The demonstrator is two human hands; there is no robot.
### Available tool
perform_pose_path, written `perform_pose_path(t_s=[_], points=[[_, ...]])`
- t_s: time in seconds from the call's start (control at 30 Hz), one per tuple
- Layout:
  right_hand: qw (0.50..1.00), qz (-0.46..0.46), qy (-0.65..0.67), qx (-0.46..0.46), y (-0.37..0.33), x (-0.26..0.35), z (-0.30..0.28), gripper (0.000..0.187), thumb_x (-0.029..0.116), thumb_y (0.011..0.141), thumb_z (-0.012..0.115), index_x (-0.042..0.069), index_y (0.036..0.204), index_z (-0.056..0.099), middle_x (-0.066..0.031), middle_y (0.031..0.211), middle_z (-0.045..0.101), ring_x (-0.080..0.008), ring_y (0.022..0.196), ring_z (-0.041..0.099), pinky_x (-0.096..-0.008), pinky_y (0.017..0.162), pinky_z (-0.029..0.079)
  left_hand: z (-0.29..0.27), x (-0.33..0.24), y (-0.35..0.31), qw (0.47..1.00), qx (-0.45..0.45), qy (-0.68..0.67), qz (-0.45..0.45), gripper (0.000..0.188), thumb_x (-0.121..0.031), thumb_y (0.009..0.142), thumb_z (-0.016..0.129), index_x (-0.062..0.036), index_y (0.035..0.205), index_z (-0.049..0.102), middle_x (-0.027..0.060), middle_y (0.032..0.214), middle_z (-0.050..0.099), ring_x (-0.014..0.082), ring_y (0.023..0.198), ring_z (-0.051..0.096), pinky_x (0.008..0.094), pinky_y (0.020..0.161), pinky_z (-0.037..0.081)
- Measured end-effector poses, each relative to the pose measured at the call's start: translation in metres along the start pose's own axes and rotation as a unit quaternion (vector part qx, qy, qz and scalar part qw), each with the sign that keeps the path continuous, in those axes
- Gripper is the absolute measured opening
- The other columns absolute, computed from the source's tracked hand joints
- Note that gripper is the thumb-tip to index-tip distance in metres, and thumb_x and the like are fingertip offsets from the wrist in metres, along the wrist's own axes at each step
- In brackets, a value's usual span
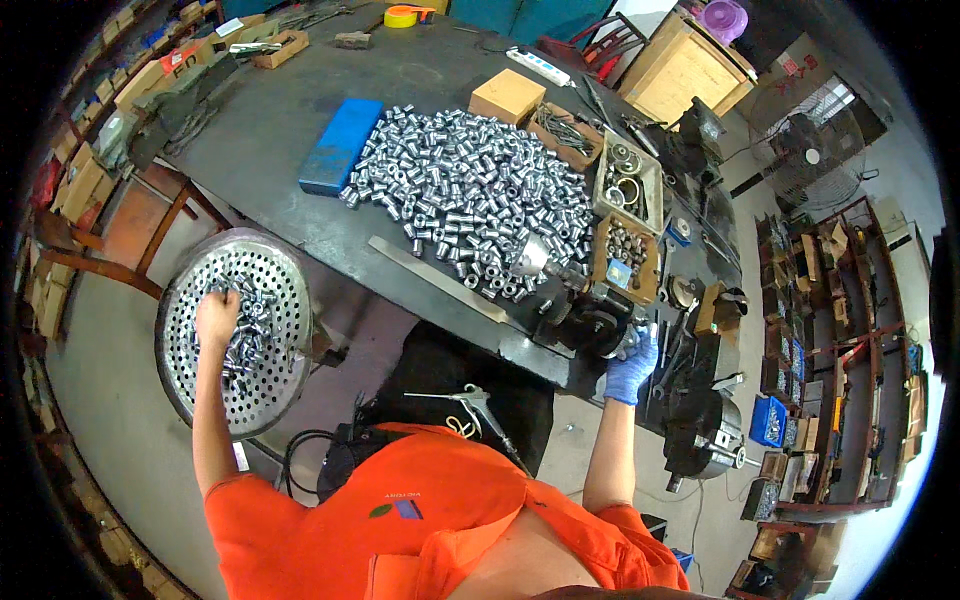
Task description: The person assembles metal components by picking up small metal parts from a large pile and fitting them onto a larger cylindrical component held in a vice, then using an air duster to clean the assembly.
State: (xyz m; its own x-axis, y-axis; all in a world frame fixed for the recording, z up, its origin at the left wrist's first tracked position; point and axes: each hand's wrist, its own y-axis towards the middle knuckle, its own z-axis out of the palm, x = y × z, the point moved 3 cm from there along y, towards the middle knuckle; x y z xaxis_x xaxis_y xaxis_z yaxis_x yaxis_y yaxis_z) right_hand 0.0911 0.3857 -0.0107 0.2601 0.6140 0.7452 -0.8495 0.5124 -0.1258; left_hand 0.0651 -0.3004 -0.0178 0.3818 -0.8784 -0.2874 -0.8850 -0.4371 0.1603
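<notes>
My left hand (217,316), bare, is closed over a round perforated metal pan (180,380) at the left. Small shiny metal bushings (250,345) lie in the pan under and beside it; what the fingers hold, if anything, is hidden. At the right, my right hand (630,368) wears a blue knit glove. Its fingers are curled at the near end of a dark bench machine (585,325) at the table's front edge; the part they grip is hidden. A large heap of similar metal bushings (470,190) covers the table beyond the machine.
A blue box (342,147) borders the heap, and a flat metal strip (437,278) lies along the dark table's (420,65) front edge. Open boxes of parts (625,258) stand right of the heap. An air gun (470,405) lies before me. A wooden chair (140,215) stands at the left.
</notes>
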Motion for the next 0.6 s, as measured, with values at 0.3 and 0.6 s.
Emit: perform_pose_path(t_s=[0.3, 0.6], points=[[0.999, -0.009, -0.010, -0.046, -0.010, 0.003, 0.004, 0.029, 0.032, 0.091, 0.046, 0.006, 0.087, 0.057, 0.0013, 0.062, 0.051, -0.0071, 0.049, 0.045, -0.0191, 0.036, 0.030, -0.010, -0.125, 0.026, 0.984, -0.056, -0.019, 0.171, 0.020, -0.018, 0.076, 0.056, -0.0052, 0.091, 0.054, 0.0167, 0.090, 0.060, 0.0344, 0.081, 0.060, 0.0445, 0.069, 0.047], [1.000, 0.009, -0.014, -0.016, -0.008, -0.001, -0.005, 0.026, 0.031, 0.090, 0.049, 0.005, 0.086, 0.054, 0.0040, 0.061, 0.045, -0.0052, 0.052, 0.044, -0.0181, 0.037, 0.029, 0.071, -0.240, 0.070, 0.948, 0.001, 0.095, 0.303, 0.022, -0.013, 0.072, 0.057, -0.0029, 0.090, 0.051, 0.0163, 0.084, 0.060, 0.0306, 0.077, 0.063, 0.0408, 0.064, 0.050]])
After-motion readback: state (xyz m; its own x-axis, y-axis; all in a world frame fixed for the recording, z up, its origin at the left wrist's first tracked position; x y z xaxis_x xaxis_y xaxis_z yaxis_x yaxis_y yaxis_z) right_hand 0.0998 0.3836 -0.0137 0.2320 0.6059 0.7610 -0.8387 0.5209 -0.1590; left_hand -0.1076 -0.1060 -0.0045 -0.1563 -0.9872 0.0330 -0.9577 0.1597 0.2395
